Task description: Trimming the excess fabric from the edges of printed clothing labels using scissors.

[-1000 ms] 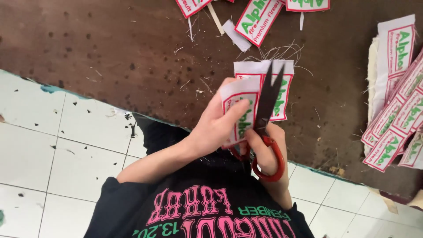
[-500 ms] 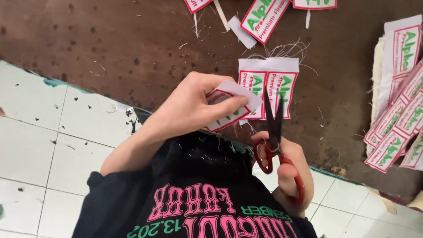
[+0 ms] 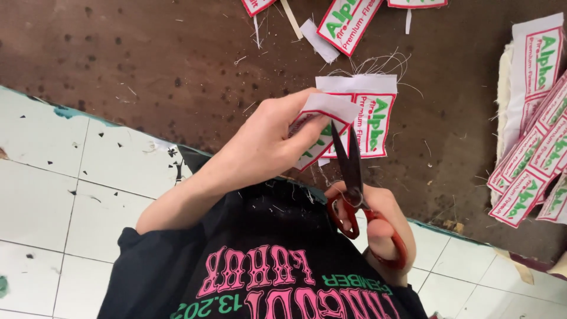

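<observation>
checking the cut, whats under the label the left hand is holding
Under the held label, the open blades of the red-handled scissors cross its lower edge, and a second label lies on the brown tabletop. The left hand covers the label's left part.

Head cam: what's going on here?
A person is trimming a woven fabric label with red-handled scissors. The left hand pinches the label above a brown work surface; the right hand works the scissors, blades slightly parted at the label's edge. Another label strip lies just behind it, a stack of labels sits at the right, and loose threads and offcuts are scattered about.
</observation>
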